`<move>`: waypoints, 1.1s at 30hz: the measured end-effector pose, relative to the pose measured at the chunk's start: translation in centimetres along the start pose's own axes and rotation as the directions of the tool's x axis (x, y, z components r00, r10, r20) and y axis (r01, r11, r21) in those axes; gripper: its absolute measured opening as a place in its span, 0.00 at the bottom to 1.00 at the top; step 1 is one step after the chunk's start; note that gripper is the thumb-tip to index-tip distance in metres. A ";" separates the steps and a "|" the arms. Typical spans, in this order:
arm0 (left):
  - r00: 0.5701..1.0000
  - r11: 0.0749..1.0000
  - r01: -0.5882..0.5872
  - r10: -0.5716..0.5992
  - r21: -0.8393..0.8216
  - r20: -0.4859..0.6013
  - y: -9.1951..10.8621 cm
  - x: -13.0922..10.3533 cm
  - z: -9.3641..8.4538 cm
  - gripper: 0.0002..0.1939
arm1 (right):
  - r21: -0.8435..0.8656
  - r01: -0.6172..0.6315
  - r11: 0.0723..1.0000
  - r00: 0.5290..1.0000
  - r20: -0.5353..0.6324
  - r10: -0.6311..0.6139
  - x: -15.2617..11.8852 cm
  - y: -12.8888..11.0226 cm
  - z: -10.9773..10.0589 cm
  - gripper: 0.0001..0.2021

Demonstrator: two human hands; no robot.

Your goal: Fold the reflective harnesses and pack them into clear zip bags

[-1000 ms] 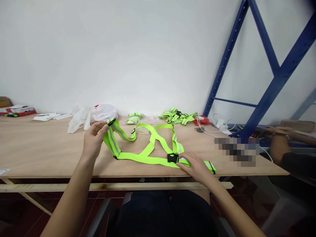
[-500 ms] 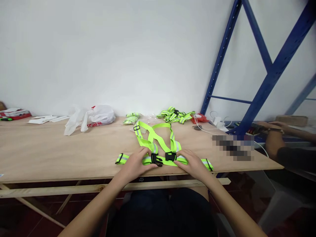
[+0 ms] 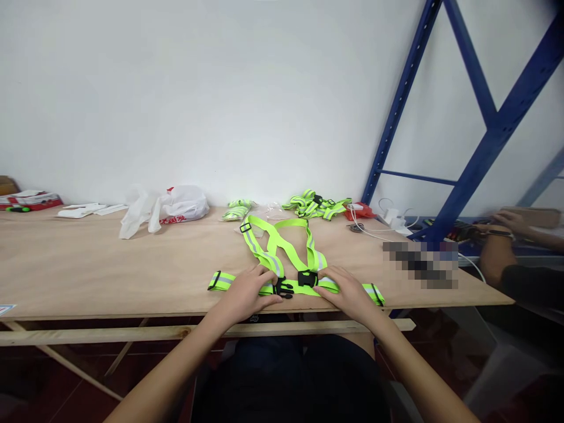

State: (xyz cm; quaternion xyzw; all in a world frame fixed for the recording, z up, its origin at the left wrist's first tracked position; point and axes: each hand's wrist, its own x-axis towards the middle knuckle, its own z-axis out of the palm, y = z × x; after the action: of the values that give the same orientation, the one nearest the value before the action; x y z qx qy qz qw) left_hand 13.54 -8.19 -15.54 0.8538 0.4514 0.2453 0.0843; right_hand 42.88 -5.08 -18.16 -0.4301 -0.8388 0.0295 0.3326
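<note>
A neon-yellow reflective harness (image 3: 286, 249) lies spread near the table's front edge, its shoulder straps pointing to the wall. My left hand (image 3: 247, 292) pinches the waist strap just behind the black pronged buckle half (image 3: 284, 288), whose prongs point right. On the other side, my right hand (image 3: 346, 292) grips the strap at the black socket buckle half (image 3: 307, 278). The two halves are apart, with a small gap between them. Strap ends with black sliders stick out beyond both hands.
Along the wall are a white plastic bag (image 3: 187, 204), a bagged harness (image 3: 238, 210), a loose harness (image 3: 317, 205) and white cables (image 3: 393, 218). A blue metal rack (image 3: 467, 167) stands at right. Beyond it, another person's forearm (image 3: 497, 255) rests by a second surface.
The view has shifted slightly, so the scene sits a little further right. Both hands keep their hold on the strap, and the buckle halves stay apart.
</note>
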 end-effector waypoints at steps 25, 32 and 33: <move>0.997 1.000 0.002 -0.004 0.029 0.075 0.4 0.4 -0.6 0.13 | -0.013 -0.045 0.999 0.999 0.002 0.045 -0.1 -0.1 0.1 0.07; 1.000 0.999 0.001 0.000 -0.036 0.019 0.3 0.2 -0.3 0.13 | 0.018 0.008 1.000 0.998 -0.067 -0.007 -0.5 -0.5 -0.1 0.09; 1.000 0.999 0.011 -0.010 -0.047 0.007 0.4 0.2 -0.2 0.12 | 0.026 0.018 1.000 0.997 -0.079 -0.016 -0.6 -0.6 -0.2 0.09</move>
State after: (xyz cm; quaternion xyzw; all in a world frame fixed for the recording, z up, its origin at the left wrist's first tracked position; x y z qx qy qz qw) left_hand 13.78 -8.30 -15.14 0.8500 0.4497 0.2524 0.1073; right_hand 42.77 -5.96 -18.15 -0.4195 -0.8281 0.0208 0.3713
